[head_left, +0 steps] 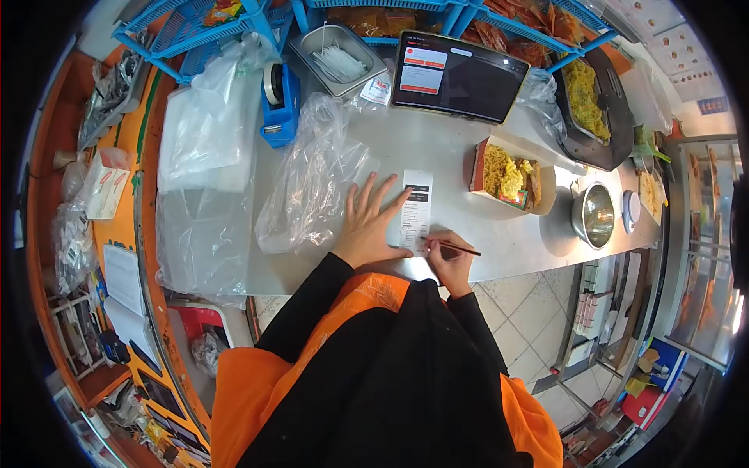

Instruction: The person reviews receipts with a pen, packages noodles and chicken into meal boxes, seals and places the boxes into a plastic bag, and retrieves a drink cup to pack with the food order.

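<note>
A printed paper receipt (417, 209) lies flat on the metal table near its front edge. My left hand (370, 222) is spread out beside it, with the thumb and index finger at the paper's left edge. In my right hand (450, 264) is a thin dark pen (462, 249), its tip at the lower part of the receipt. To the right stands an open takeaway box (477, 173) with yellow noodles (507, 173) and other food in it. A clear plastic bag (308, 187) lies crumpled left of my left hand.
A tablet (460, 76) with a lit screen leans at the back. Behind the bag are a blue tape dispenser (281, 113) and a metal tray (335, 58) of wrapped utensils. A steel bowl (594, 216) and a black tray (616, 109) of noodles stand right. Blue racks (374, 6) line the back.
</note>
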Tool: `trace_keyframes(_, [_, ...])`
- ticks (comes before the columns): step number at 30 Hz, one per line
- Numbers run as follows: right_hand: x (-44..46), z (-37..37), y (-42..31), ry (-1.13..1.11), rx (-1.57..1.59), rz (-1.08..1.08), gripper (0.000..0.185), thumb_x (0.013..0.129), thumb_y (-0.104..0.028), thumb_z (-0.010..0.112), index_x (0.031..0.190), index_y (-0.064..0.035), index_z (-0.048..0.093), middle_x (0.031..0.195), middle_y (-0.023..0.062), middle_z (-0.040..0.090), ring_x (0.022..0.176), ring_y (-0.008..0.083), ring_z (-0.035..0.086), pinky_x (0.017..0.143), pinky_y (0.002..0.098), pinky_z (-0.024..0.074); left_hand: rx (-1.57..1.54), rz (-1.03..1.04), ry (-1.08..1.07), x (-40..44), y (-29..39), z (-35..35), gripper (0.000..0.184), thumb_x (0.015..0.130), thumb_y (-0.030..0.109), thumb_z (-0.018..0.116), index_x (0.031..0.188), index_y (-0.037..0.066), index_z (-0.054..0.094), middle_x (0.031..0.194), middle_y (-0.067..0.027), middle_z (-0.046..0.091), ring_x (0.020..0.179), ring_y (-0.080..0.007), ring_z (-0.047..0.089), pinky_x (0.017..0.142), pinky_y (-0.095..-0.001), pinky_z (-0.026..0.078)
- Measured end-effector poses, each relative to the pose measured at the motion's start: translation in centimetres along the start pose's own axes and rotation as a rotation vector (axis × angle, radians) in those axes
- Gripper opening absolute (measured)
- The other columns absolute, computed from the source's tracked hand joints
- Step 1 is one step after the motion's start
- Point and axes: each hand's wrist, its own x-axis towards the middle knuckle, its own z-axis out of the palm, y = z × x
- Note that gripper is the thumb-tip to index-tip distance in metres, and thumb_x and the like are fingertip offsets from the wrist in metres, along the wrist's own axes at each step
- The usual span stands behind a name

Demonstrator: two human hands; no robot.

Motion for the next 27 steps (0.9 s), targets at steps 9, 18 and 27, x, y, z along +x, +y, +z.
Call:
trace_keyframes(9, [5.5, 2.6, -4.2, -0.132, -0.647, -0.058, 0.028, 0.087, -0.028, 0.066, 0.078, -0.0019, 0.060, 0.062, 0.0141, 0.061, 0.059, 0.0345, 0.062, 0.056, 0.0418, 0.0474, 0.027, 0.028, 0.011, -0.2, -0.1, 0.2, 0.110, 0.057, 0.069, 0.074, 0.149, 0.028, 0.029, 0.155, -0.0035, 0.024, 0.145, -0.0335, 0.014, 0.111, -0.0633, 0.010])
trace_keyframes(18, [6.9, -3.9, -3.5, 0.278, -1.034, -0.208, 0.034, 0.072, -0.020, 0.071, 0.102, -0.0062, 0.063, 0.105, 0.0132, 0.052, 0.100, 0.0317, 0.047, 0.084, 0.0431, 0.0369, 0.041, 0.143, 0.195, 3.2, 2.9, -3.3, 0.084, 0.076, 0.056, 0.067, 0.147, 0.026, 0.034, 0.152, -0.0017, 0.032, 0.137, -0.0285, 0.033, 0.105, -0.0595, 0.026])
trace_keyframes(27, [9.6, -13.2, -2.8, 0.674, -0.849, -0.181, 0.031, 0.076, 0.005, 0.061, 0.106, -0.0014, 0.063, 0.117, 0.0193, 0.058, 0.113, 0.0385, 0.052, 0.096, 0.0428, 0.0410, -0.193, -0.002, 0.366, 11.1, 2.6, -3.7, 0.036, 0.082, 0.011, 0.063, 0.116, 0.019, 0.065, 0.099, -0.0018, 0.063, 0.095, -0.0256, 0.061, 0.079, -0.0383, 0.051])
